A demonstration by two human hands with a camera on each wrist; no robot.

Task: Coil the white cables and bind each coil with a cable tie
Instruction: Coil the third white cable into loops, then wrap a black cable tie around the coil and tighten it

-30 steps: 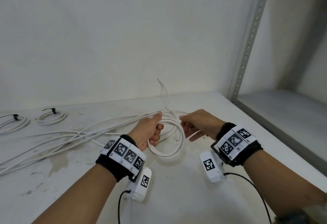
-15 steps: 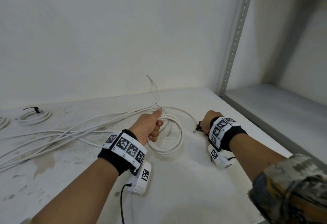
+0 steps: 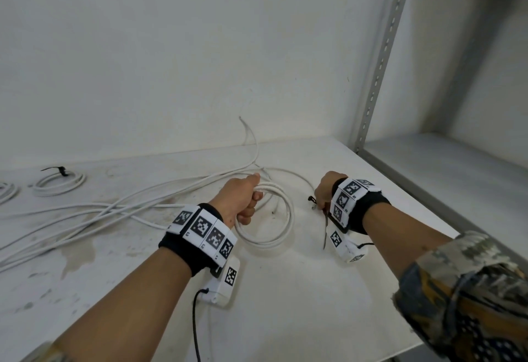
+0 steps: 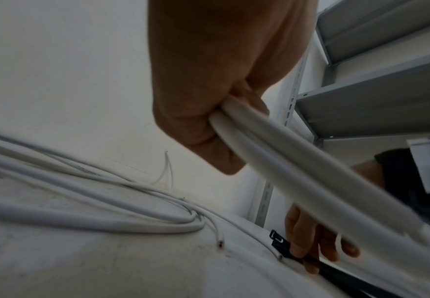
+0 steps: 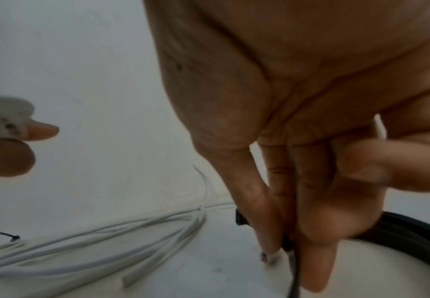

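Observation:
My left hand point(image 3: 248, 203) grips a small coil of white cable point(image 3: 287, 219) that rests partly on the white table point(image 3: 285, 304); in the left wrist view the fingers point(image 4: 198, 129) are curled round two cable strands point(image 4: 298, 167). To the right of the coil, my right hand point(image 3: 320, 196) pinches a black cable tie point(image 3: 312, 199) at the table surface. The tie's strap point(image 3: 325, 233) trails back under my wrist. In the right wrist view the tie point(image 5: 289, 244) runs between my fingertips point(image 5: 267, 238), its head point(image 5: 240, 219) poking out to the left.
Several loose white cables point(image 3: 85, 213) sprawl across the left of the table. A tied coil point(image 3: 58, 181) lies at the back left, another point(image 3: 5, 193) at the left edge. A perforated metal upright point(image 3: 380, 56) and a grey shelf point(image 3: 457, 167) border the right.
My right hand has let go of the coil, moved right and down to the table, and taken hold of the black cable tie. My left hand still holds the coil.

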